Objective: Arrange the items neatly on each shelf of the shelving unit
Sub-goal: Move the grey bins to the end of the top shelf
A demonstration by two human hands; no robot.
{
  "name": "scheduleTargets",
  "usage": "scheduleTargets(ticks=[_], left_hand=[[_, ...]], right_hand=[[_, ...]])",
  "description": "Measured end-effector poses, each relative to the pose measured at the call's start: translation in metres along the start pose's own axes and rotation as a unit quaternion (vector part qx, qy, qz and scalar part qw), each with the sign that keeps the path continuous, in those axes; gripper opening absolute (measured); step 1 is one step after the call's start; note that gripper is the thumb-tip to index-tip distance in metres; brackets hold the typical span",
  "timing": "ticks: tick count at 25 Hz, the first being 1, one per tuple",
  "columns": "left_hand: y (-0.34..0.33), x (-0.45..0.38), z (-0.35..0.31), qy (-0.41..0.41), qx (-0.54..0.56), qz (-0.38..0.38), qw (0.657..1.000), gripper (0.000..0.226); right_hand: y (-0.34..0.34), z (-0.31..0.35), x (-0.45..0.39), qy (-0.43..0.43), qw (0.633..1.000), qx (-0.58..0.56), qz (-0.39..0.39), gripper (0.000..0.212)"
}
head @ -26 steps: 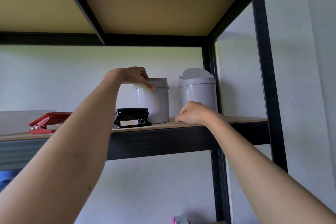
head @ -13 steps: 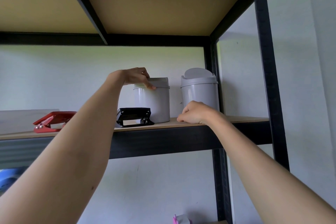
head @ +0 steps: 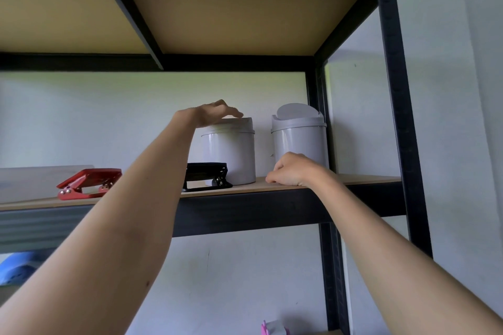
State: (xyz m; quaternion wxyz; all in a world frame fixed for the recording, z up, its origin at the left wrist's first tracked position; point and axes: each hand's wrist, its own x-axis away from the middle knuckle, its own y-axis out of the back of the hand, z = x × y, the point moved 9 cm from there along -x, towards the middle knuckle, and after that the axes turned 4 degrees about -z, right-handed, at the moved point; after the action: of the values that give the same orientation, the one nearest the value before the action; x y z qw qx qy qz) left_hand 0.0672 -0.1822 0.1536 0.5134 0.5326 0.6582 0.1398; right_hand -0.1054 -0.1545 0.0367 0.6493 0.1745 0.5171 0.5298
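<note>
Two small grey lidded bins stand on the upper shelf (head: 367,180) of a black metal unit. My left hand (head: 215,113) hovers over the left bin (head: 231,155), its fingers spread and the fingertips touching the lid's top. The right bin (head: 299,136) has a domed swing lid and stands by the rear post. My right hand (head: 291,170) lies curled on the shelf's front edge, just in front of that bin, with nothing visible in it. A black hole punch (head: 206,175) sits against the left bin. A red hole punch (head: 87,182) lies further left.
A flat grey board (head: 32,179) lies at the shelf's far left. The black front post (head: 397,117) rises at the right, and another shelf board spans overhead. A blue object (head: 16,266) and a pink-and-white item (head: 275,329) show on lower levels.
My left hand has let go of the left bin's rim and its fingers now spread over the lid. The right hand has stayed put on the shelf edge.
</note>
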Motion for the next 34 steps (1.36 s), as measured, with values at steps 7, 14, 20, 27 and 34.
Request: scheduleTargets(ticks=[7,14,20,27,34], left_hand=[[0.016,0.005,-0.013,-0.021,-0.003,-0.094,0.995,0.067],[0.002,0.065,-0.061,-0.119,-0.071,-0.249,0.959,0.025],[-0.091,0.082,-0.053,-0.068,-0.152,-0.05,0.985,0.027],[-0.106,0.084,-0.035,-0.026,-0.112,0.004,0.993,0.023],[-0.109,0.082,-0.034,-0.031,-0.111,0.008,0.993,0.026]], right_hand=[[0.003,0.003,0.0,0.019,1.0,-0.011,-0.015,0.023],[0.096,0.017,0.039,0.09,0.924,-0.009,-0.37,0.019],[0.116,0.005,-0.029,0.101,0.948,0.147,-0.265,0.073],[0.091,0.006,-0.064,0.084,0.98,0.163,-0.071,0.094],[0.088,0.003,-0.08,0.089,0.984,0.125,-0.085,0.084]])
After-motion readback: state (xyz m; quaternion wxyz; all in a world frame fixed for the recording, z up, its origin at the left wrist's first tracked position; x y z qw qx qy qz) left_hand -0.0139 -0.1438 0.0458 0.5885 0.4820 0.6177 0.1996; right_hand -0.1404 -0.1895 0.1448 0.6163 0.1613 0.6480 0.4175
